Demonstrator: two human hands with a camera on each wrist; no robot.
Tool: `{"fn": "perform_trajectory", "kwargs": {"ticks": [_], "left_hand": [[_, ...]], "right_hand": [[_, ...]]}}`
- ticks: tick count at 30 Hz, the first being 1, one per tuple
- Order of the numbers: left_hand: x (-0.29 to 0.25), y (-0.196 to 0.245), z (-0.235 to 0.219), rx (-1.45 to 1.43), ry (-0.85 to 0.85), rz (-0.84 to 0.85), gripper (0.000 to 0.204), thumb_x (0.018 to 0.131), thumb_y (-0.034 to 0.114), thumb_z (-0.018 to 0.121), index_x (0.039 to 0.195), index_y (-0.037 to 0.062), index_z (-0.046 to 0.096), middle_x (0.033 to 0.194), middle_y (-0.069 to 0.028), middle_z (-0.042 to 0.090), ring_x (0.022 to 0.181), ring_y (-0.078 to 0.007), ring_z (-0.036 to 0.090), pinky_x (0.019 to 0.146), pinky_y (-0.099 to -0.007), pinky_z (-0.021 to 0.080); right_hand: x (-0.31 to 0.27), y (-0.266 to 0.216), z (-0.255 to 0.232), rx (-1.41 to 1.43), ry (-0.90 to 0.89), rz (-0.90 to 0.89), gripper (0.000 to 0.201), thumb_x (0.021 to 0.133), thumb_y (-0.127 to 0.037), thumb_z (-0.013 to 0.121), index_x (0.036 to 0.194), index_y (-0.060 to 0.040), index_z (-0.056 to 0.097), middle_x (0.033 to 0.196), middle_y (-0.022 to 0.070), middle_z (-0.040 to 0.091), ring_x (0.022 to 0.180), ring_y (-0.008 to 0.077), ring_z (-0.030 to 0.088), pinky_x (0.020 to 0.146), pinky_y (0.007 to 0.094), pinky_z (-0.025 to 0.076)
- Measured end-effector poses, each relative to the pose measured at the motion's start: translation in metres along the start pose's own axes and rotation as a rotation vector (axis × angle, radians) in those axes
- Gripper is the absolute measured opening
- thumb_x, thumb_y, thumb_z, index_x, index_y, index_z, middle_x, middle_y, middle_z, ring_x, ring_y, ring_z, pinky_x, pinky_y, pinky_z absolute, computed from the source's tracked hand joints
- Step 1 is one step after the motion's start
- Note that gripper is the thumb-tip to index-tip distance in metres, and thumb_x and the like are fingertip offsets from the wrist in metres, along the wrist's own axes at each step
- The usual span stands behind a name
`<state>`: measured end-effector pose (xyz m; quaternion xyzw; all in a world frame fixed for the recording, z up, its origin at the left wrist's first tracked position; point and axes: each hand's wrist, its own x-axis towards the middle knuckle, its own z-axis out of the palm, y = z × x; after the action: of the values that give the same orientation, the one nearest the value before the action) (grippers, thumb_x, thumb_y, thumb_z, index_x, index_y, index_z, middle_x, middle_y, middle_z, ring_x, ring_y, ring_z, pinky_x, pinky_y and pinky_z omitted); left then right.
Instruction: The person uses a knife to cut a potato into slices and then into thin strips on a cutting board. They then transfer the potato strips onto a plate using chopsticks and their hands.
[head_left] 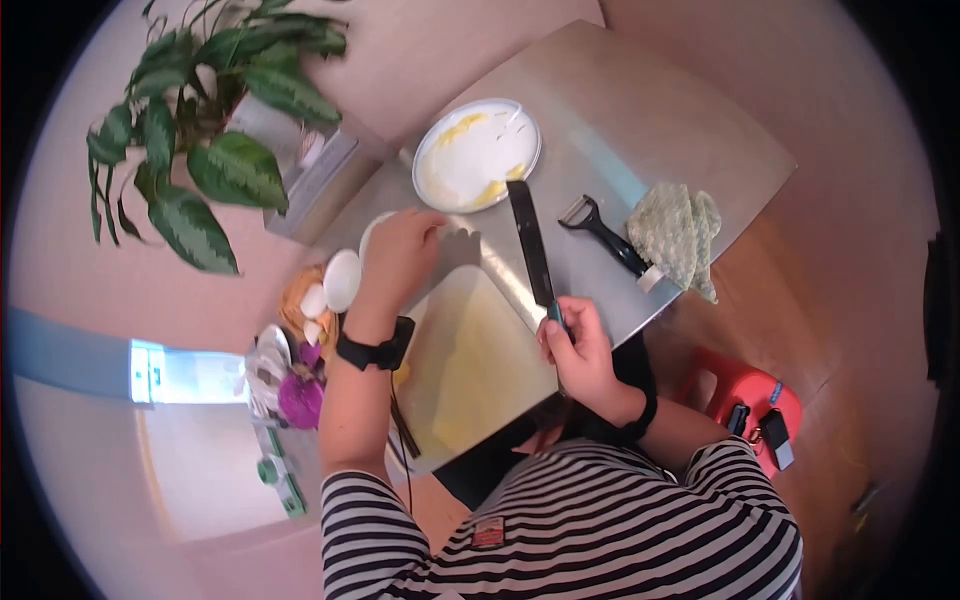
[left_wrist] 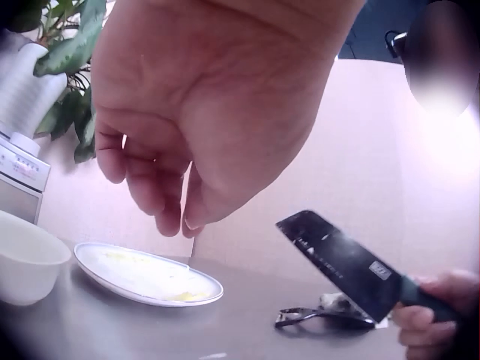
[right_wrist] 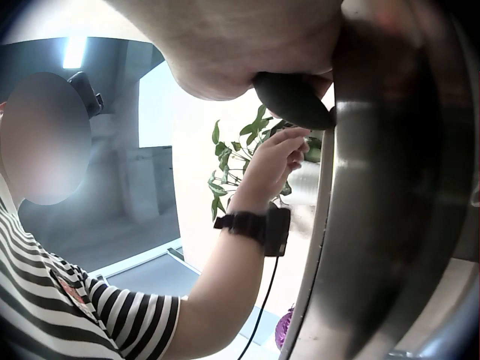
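Note:
My right hand [head_left: 585,355] grips the green handle of a black-bladed cleaver [head_left: 532,245]. Its broad blade points away from me, raised above the table beside the cutting board [head_left: 490,375]. The pale board has a yellow-green tint and lies in front of my body. My left hand [head_left: 400,255] hovers past the board's far left corner, near a white bowl [left_wrist: 30,262] that it partly hides in the head view. In the left wrist view its fingers hang loosely bent, with nothing visible in them. Beyond lies a white plate [head_left: 470,165] with yellow smears or scraps.
A black-handled peeler [head_left: 605,232] and a folded patterned cloth [head_left: 670,235] lie toward the table's right edge. Left of the board are a basket [head_left: 293,298] with white items and a purple cabbage [head_left: 300,400]. A potted plant [head_left: 235,165] stands back left; a red stool [head_left: 715,375] is at right.

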<state>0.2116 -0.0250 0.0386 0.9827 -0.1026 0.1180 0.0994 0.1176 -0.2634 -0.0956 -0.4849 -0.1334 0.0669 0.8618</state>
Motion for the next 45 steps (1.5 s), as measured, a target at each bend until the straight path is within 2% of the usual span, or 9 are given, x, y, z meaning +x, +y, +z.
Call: {"fn": "perform_trajectory", "kwargs": {"ticks": [5, 10, 16, 21, 23, 26, 32, 41, 45], "left_hand": [[-0.098, 0.027, -0.031, -0.035, -0.029, -0.33, 0.019, 0.089, 0.015, 0.062, 0.102, 0.0044, 0.07, 0.095, -0.0153, 0.068, 0.087, -0.0323, 0.065, 0.077, -0.0386, 0.051], [-0.189, 0.041, -0.031, -0.134, -0.05, -0.499, 0.019, 0.088, 0.016, 0.063, 0.1, 0.0025, 0.069, 0.089, -0.0164, 0.067, 0.083, -0.0322, 0.065, 0.076, -0.0386, 0.051], [-0.256, 0.04, -0.025, -0.196, 0.152, -0.69, 0.019, 0.084, 0.015, 0.066, 0.097, 0.0015, 0.068, 0.086, -0.0155, 0.064, 0.085, -0.0342, 0.062, 0.076, -0.0426, 0.049], [-0.257, 0.02, -0.029, -0.096, 0.244, -0.604, 0.028, 0.082, 0.016, 0.068, 0.106, 0.0026, 0.067, 0.093, -0.0141, 0.064, 0.092, -0.0343, 0.06, 0.08, -0.0429, 0.048], [-0.249, 0.009, -0.026, -0.06, 0.17, -0.547, 0.038, 0.08, 0.019, 0.069, 0.114, 0.0032, 0.065, 0.11, -0.0153, 0.064, 0.103, -0.0362, 0.059, 0.088, -0.0437, 0.047], [-0.238, -0.007, -0.013, 0.012, 0.163, -0.511, 0.045, 0.078, 0.022, 0.071, 0.119, 0.0042, 0.064, 0.115, -0.0161, 0.064, 0.107, -0.0368, 0.058, 0.09, -0.044, 0.048], [-0.228, -0.007, -0.01, 0.024, 0.042, -0.721, 0.049, 0.078, 0.031, 0.072, 0.121, 0.0095, 0.064, 0.11, -0.0144, 0.065, 0.105, -0.0333, 0.062, 0.088, -0.0446, 0.051], [-0.226, 0.002, -0.005, -0.218, 0.012, -0.57, 0.045, 0.082, 0.028, 0.071, 0.12, 0.0055, 0.063, 0.103, -0.018, 0.067, 0.099, -0.0355, 0.063, 0.088, -0.0424, 0.049], [-0.227, 0.014, 0.0, -0.246, -0.006, -0.525, 0.045, 0.082, 0.028, 0.071, 0.119, 0.0036, 0.063, 0.102, -0.0185, 0.067, 0.094, -0.0352, 0.064, 0.084, -0.0422, 0.05]], "right_hand": [[0.0, -0.001, 0.001, 0.019, 0.035, 0.039, 0.026, 0.101, -0.004, 0.049, 0.125, -0.0028, 0.04, 0.09, 0.0065, 0.058, 0.066, 0.0078, 0.053, 0.058, 0.0223, 0.044], [0.003, -0.002, -0.001, -0.034, 0.002, 0.055, 0.025, 0.101, -0.004, 0.048, 0.124, -0.0037, 0.04, 0.09, 0.0075, 0.058, 0.064, 0.0081, 0.053, 0.056, 0.022, 0.044], [0.008, -0.002, -0.001, -0.082, -0.049, 0.007, 0.022, 0.101, -0.005, 0.047, 0.122, -0.004, 0.041, 0.088, 0.0085, 0.059, 0.061, 0.0098, 0.053, 0.054, 0.024, 0.045], [0.011, 0.001, -0.003, -0.101, -0.032, 0.029, 0.019, 0.102, -0.005, 0.046, 0.12, -0.0054, 0.041, 0.086, 0.009, 0.059, 0.058, 0.0119, 0.052, 0.052, 0.0258, 0.044], [0.013, 0.002, -0.003, -0.122, -0.049, 0.021, 0.019, 0.102, -0.005, 0.047, 0.12, -0.0056, 0.041, 0.085, 0.0093, 0.059, 0.057, 0.0119, 0.052, 0.051, 0.0263, 0.044], [0.012, 0.0, -0.002, -0.127, -0.048, 0.033, 0.019, 0.102, -0.005, 0.047, 0.12, -0.0057, 0.041, 0.085, 0.0094, 0.059, 0.057, 0.012, 0.052, 0.051, 0.0263, 0.044], [0.011, 0.0, 0.0, -0.167, -0.067, 0.017, 0.018, 0.101, -0.005, 0.046, 0.119, -0.0055, 0.041, 0.084, 0.0092, 0.059, 0.058, 0.0118, 0.052, 0.051, 0.0262, 0.044], [0.01, -0.002, 0.003, -0.228, -0.06, 0.041, 0.018, 0.101, -0.005, 0.046, 0.119, -0.0042, 0.042, 0.084, 0.0082, 0.059, 0.059, 0.0106, 0.051, 0.053, 0.0251, 0.044], [0.012, -0.005, 0.004, -0.31, -0.04, 0.096, 0.034, 0.101, -0.01, 0.05, 0.133, -0.0002, 0.042, 0.081, 0.0053, 0.057, 0.059, 0.0096, 0.051, 0.052, 0.0237, 0.043]]}}
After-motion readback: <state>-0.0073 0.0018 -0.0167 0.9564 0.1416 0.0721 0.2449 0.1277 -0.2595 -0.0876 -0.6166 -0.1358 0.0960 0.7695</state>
